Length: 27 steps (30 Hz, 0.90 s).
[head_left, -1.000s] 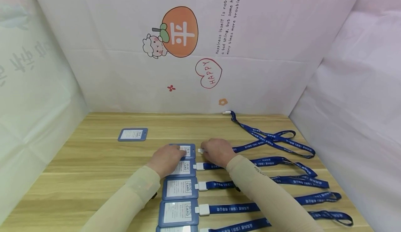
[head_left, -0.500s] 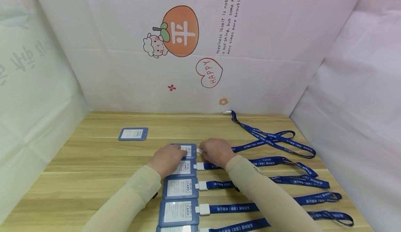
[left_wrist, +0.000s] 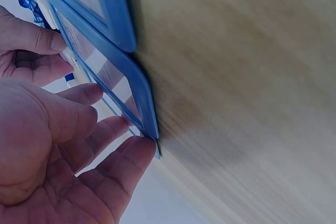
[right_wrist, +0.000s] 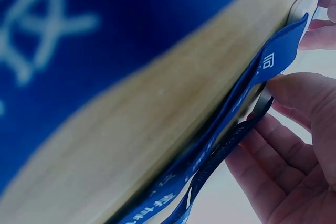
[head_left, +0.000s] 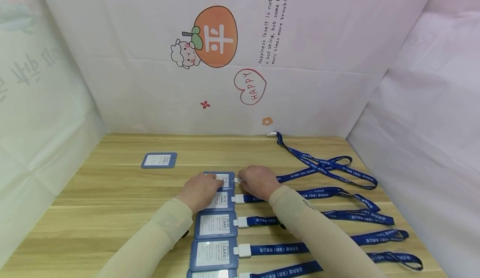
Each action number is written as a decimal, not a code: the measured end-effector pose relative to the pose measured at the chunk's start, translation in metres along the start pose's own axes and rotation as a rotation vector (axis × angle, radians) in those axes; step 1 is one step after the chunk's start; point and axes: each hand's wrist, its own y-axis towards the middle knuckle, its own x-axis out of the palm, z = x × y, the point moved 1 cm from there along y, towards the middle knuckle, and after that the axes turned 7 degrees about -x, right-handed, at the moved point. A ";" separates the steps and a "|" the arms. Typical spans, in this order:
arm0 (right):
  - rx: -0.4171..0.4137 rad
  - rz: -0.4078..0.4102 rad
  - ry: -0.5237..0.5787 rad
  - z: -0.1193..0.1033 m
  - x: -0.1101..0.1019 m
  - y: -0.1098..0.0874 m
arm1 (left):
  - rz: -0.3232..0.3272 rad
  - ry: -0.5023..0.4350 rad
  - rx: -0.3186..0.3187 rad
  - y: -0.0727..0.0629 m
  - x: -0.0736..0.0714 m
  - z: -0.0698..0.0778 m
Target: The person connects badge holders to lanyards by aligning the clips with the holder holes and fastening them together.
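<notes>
My left hand (head_left: 200, 191) lies over the blue ID card holder (head_left: 230, 179) at the top of a column of similar holders. In the left wrist view, its fingertips (left_wrist: 148, 145) are at that holder's corner, past the nearer holder (left_wrist: 113, 72). Opposite, my right hand (head_left: 260, 181) pinches the end of a blue lanyard (head_left: 294, 176). Its white clip (head_left: 237, 180) pokes from the fingertips, right at the holder's slotted end. In the right wrist view, the held lanyard (right_wrist: 231, 142) runs into the fingers, and a neighbouring lanyard (right_wrist: 281, 45) crosses in front. My fingers hide most of the clip.
Below, several holders (head_left: 215, 224) lie in line, each with a white-clipped lanyard (head_left: 277, 249) stretching right. A lone holder (head_left: 159, 160) sits at the back left. Another lanyard (head_left: 288, 149) reaches the back edge of the wooden table (head_left: 112, 194). Printed white sheeting (head_left: 150, 98) encloses the table.
The white clip and my right hand have shifted slightly left, towards the top holder, narrowing the gap. My left hand stays on the holder.
</notes>
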 end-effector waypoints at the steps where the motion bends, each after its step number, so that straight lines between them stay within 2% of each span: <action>1: 0.001 -0.002 0.002 0.000 0.000 0.000 | 0.000 0.001 0.001 0.000 0.000 0.000; 17: 0.006 -0.013 0.013 0.002 0.002 0.001 | -0.013 -0.005 0.004 0.000 0.001 0.002; 27: 0.005 -0.011 0.006 0.000 0.001 0.000 | -0.034 -0.057 0.000 0.000 -0.001 0.002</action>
